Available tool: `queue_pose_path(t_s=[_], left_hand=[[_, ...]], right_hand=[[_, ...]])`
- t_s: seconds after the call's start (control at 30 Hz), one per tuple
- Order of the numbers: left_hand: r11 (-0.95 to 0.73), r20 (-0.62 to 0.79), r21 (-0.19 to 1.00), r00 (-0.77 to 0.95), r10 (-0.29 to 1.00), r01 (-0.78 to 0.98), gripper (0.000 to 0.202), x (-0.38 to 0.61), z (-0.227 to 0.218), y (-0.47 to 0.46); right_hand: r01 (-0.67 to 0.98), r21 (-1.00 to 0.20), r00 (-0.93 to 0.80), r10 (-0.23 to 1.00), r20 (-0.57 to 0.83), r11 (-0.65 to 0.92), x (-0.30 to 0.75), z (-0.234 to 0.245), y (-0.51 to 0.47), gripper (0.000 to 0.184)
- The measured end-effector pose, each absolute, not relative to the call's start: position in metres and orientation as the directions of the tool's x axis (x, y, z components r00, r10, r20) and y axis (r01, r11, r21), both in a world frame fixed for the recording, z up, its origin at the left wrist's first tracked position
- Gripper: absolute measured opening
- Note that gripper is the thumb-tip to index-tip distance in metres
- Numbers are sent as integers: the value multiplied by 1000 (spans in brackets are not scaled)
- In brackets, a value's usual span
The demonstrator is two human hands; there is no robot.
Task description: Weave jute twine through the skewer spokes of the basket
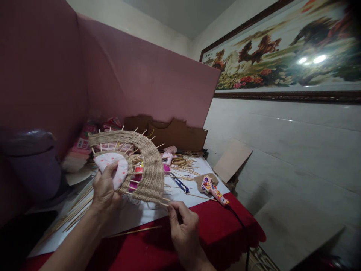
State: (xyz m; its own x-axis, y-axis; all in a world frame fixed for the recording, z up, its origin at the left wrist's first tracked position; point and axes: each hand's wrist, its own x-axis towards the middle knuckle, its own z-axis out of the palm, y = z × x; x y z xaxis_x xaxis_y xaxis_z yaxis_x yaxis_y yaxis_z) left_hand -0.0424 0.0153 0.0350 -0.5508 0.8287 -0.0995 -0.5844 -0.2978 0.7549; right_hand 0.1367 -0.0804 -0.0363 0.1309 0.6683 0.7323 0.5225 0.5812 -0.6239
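Note:
My left hand [105, 188] grips a fan-shaped woven piece [146, 165] by its white, pink-dotted fabric centre [113, 165]. Jute twine is wound in arcs around thin wooden sticks that poke out from its rim. It is held upright above the table. My right hand [183, 226] is closed in a pinch at the piece's lower edge, apparently on a strand of twine or a stick end; what it holds is too thin to name.
The table has a red cloth [220, 229] and a white sheet [141, 214]. A floral glue gun [213, 188], blue-handled tool [179, 184], loose sticks [135, 230] and twine lie on it. Cardboard pieces [175, 133] lean against a pink board. A purple bin [31, 162] stands at left.

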Motion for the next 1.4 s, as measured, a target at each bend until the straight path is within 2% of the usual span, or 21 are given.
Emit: queue_pose_path(t_s=[0.17,0.3,0.43,0.8,1.13,1.23,1.4], left_hand=[[-370,-46,707,-562,826,-602,25,-41,32,16],[-397,-40,719,-604,796,-570,30,-41,31,18],[-408,-26,738,-628,778,-537,30,-43,32,18],[-325,-16,819,-585,811,-473,27,-39,28,16],[-289,-26,804,-516,856,-520,23,-41,30,15],[-284,-51,770,-498,866,-572,21,-41,32,14],[-248,-91,725,-447,890,-642,22,-42,34,13]], right_hand=[[678,-442,97,525,846,587,143,-35,-81,15],[805,-215,-23,391,920,553,146,-33,-83,8],[846,-57,-145,331,932,530,152,-30,-83,5],[833,123,-408,450,794,539,151,-6,-75,18],[833,117,-402,445,801,541,161,8,-67,21],[813,20,-354,468,810,581,164,5,-68,18],[712,-216,-145,441,886,668,163,-10,-73,3]])
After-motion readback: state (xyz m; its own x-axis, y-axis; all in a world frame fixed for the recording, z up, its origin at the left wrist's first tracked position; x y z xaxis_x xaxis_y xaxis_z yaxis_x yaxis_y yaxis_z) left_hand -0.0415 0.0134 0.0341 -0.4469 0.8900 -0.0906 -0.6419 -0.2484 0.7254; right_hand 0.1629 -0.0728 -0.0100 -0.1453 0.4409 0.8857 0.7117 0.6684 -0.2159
